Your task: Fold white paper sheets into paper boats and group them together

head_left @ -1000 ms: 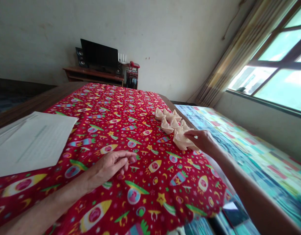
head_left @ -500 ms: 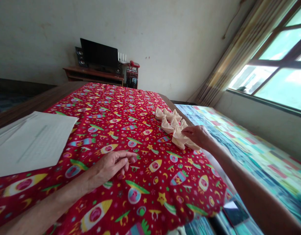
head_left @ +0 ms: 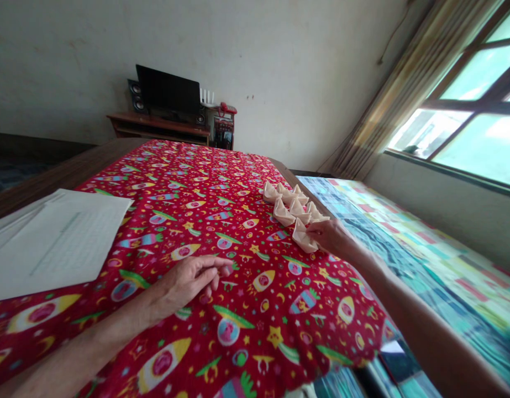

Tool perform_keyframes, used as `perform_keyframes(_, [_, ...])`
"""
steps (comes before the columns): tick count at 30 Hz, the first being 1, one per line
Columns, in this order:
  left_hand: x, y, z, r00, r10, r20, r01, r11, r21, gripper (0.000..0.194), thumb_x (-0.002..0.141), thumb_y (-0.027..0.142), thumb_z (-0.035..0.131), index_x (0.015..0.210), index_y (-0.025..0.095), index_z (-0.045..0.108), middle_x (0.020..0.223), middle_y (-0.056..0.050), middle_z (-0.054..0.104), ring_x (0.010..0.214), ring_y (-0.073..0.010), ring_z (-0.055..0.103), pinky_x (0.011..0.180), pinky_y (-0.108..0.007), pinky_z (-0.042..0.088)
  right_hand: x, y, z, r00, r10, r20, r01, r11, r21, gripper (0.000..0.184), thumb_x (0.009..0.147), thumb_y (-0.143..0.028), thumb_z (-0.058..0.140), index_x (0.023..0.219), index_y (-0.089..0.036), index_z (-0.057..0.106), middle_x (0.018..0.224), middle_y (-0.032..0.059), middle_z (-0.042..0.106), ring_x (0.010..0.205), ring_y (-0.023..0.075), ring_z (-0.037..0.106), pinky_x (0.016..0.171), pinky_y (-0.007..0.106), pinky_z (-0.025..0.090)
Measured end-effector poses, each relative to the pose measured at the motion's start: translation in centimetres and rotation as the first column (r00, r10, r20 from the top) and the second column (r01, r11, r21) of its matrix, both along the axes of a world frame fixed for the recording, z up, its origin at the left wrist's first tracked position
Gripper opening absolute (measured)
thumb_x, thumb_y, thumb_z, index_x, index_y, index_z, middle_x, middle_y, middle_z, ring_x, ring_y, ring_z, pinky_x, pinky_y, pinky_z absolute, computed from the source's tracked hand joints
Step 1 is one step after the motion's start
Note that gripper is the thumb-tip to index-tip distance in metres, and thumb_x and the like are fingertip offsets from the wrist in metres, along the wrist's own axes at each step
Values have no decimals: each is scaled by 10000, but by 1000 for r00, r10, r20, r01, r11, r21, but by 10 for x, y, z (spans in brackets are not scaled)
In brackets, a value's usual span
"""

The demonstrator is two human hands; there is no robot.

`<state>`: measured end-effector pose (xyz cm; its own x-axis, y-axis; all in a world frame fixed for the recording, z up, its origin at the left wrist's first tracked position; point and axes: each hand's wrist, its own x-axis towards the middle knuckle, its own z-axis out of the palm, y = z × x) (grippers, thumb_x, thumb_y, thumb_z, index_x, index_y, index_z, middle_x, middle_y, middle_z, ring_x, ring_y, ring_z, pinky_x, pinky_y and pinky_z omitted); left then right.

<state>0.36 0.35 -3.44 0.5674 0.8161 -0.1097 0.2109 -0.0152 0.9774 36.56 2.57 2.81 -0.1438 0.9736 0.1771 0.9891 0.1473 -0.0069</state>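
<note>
Several cream folded paper boats [head_left: 298, 205] stand in rows on the right side of a red patterned cloth [head_left: 221, 243]. My right hand [head_left: 333, 237] reaches to the nearest paper boat [head_left: 303, 236], its thumb and fingertips pinched at that boat's right side. The palm and the other fingers hide whatever lies behind them. On the cloth to the left, my left hand [head_left: 203, 276] rests with nothing in it. Its index finger is stretched out and the other fingers are loosely bent.
White printed sheets [head_left: 64, 237] lie at the left on the wooden table [head_left: 93, 157]. Beyond the table's right edge spreads a patchwork-coloured cover [head_left: 408, 232]. A monitor [head_left: 168, 91] and speakers stand on a desk [head_left: 163, 128] by the wall.
My right hand has moved slightly down towards me, to the side of the nearest boat. The boat behind it at the row's right end now shows more. My left hand has stayed put.
</note>
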Motion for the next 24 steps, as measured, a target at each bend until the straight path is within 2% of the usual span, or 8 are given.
perform_keyframes(4, [0, 0, 1, 1000, -1, -5, 1, 1000, 2, 496, 799, 452, 507, 1149, 111, 592, 701, -8, 585, 477, -68, 499, 468, -193, 395, -3, -6, 3, 1000, -2, 28, 4, 998, -61, 226, 830, -251, 506, 807, -180, 720, 641, 26, 660, 535, 102, 537, 514, 215, 302])
perform_keyframes(8, [2, -1, 2, 1000, 7, -3, -7, 1000, -19, 522, 776, 461, 518, 1143, 97, 590, 685, -4, 576, 464, -67, 491, 454, -194, 391, -14, -10, 8, 996, -73, 49, 76, 995, -63, 233, 848, -297, 503, 908, -221, 715, 773, 38, 696, 652, 133, 603, 538, 218, 319])
perform_keyframes(14, [4, -3, 10, 1000, 16, -10, -16, 999, -49, 550, 741, 465, 534, 1128, 79, 591, 681, -3, 572, 458, -64, 484, 452, -196, 394, -23, -1, 5, 972, -110, 210, 126, 990, -65, 247, 814, -220, 486, 821, -191, 732, 729, 65, 696, 638, 152, 595, 535, 239, 301])
perform_keyframes(19, [4, -3, 12, 1000, 15, -18, -16, 999, -44, 547, 736, 459, 537, 1127, 81, 592, 659, 3, 566, 451, -62, 474, 448, -191, 393, -20, 5, -2, 968, -100, 231, 120, 990, -70, 242, 794, -183, 485, 772, -162, 726, 694, 72, 683, 613, 147, 580, 532, 244, 287])
perform_keyframes(24, [4, -4, 15, 999, 23, -35, -23, 1000, -8, 472, 762, 431, 529, 1103, 116, 617, 692, -11, 596, 473, -71, 489, 456, -192, 415, -18, 0, -2, 967, -110, 228, 120, 992, -32, 275, 848, -234, 447, 834, -182, 717, 742, 68, 691, 632, 149, 585, 532, 243, 283])
